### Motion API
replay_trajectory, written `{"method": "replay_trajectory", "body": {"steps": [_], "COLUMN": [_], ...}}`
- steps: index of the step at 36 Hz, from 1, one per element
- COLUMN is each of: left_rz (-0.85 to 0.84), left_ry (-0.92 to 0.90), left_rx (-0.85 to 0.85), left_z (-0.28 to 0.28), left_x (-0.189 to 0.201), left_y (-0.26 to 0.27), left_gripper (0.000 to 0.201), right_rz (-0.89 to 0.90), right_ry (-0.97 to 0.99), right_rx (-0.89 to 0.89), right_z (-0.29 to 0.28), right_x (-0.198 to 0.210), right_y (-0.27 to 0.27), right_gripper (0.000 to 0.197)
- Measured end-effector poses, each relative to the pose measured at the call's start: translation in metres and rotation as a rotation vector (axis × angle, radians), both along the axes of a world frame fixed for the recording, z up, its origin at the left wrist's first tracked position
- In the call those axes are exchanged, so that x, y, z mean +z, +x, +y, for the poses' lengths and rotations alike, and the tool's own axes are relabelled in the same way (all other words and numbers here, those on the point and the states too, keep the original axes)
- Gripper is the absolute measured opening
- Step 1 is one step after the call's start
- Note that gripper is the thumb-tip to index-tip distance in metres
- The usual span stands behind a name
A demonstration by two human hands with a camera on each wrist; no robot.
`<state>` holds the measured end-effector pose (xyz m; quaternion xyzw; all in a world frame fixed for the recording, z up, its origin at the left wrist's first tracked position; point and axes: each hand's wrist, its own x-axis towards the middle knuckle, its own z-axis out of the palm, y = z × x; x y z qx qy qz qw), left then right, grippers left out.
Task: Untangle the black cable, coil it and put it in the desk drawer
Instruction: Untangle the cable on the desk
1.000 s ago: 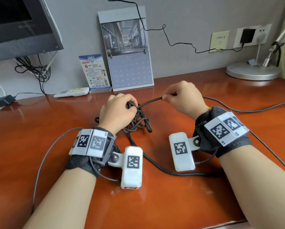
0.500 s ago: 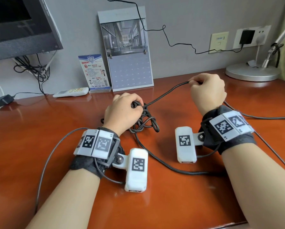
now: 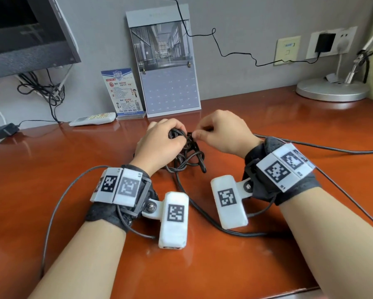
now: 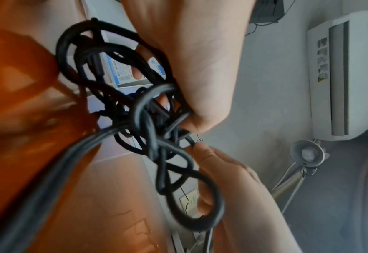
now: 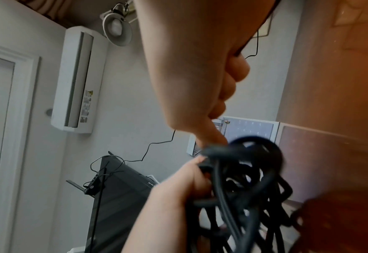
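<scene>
In the head view we see the left hand (image 3: 159, 145) with its fingers curled round the top of the tangled black cable (image 3: 189, 158), holding the knot just above the desk (image 3: 51, 169), while the right hand (image 3: 222, 132) pinches a strand between thumb and forefinger right beside the left fingertips. Below those fingers the tangle hangs in loose loops that reach the desk, and one length of the cable trails toward us between the two wrists. Beyond the fingers a wall calendar (image 3: 168, 67) and a small information card (image 3: 123, 91) lean against the wall, with a white remote control (image 3: 92, 120) lying just left of the card. From the left wrist we see the left hand (image 4: 191, 68) closed on the cable (image 4: 157, 137), several loops bunched against its palm, and the right hand (image 4: 226, 179) touching the lowest loops with its fingertips. From the right wrist we see the right hand (image 5: 191, 77) with fingers folded and its thumb tip pressed on the top of the tangle (image 5: 243, 179), and the left hand (image 5: 178, 188) gripping the same bundle just beneath; motion blur hides the finer turns of the knot.
</scene>
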<state>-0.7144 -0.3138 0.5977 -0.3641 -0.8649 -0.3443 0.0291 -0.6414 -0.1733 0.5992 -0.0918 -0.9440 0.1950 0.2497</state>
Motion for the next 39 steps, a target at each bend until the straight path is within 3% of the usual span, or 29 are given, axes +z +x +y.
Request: {"method": "replay_trajectory", "body": {"steps": [4,7,12,16,18,21,23,25,30,34,37,39], "left_rz": [-0.104,-0.114,-0.241,-0.234,-0.138,0.042,0.071,0.022,-0.001,-0.099,-0.162,-0.167], "left_ry": [0.12,0.129,0.203,0.284,0.253,0.193,0.076,-0.093,-0.22,-0.525,-0.457,-0.393], "left_rx": [-0.005,-0.05,-0.209,-0.221,-0.159,-0.052,-0.001,-0.005,0.034,0.036,-0.018,-0.063], "left_z": [0.006,0.009,-0.004,-0.017,-0.019,-0.026,-0.032,-0.035,-0.035,-0.041,-0.038,-0.032], "left_x": [0.008,0.011,0.007,0.007,0.007,0.012,0.019,0.025,0.029,0.03,0.023,0.017], "left_y": [0.005,0.004,-0.005,-0.012,-0.015,-0.018,-0.017,-0.014,-0.007,-0.007,-0.012,-0.015], "left_gripper": [0.017,0.007,0.021,0.038,0.04,0.027,0.018,0.029,0.024,0.024,0.017,0.028], "right_rz": [0.172,0.233,0.192,0.13,0.101,0.096,0.081,0.057,-0.036,-0.043,-0.055,-0.059], "right_ry": [-0.031,-0.096,-0.236,-0.202,-0.174,-0.175,-0.184,-0.199,-0.194,-0.199,-0.187,-0.209], "right_rx": [-0.124,-0.174,-0.127,-0.093,-0.079,-0.06,-0.048,-0.029,0.006,0.016,-0.003,-0.001], "right_z": [-0.004,-0.002,0.004,0.007,0.009,0.012,0.014,0.014,0.012,0.013,0.011,0.011], "right_x": [0.001,-0.001,-0.006,-0.007,-0.009,-0.011,-0.011,-0.012,-0.014,-0.013,-0.012,-0.011], "right_y": [-0.001,-0.003,-0.003,-0.002,-0.001,-0.001,0.0,0.0,-0.001,-0.001,-0.001,-0.001], "right_gripper": [0.017,0.019,0.019,0.018,0.018,0.018,0.018,0.018,0.014,0.016,0.016,0.018]}}
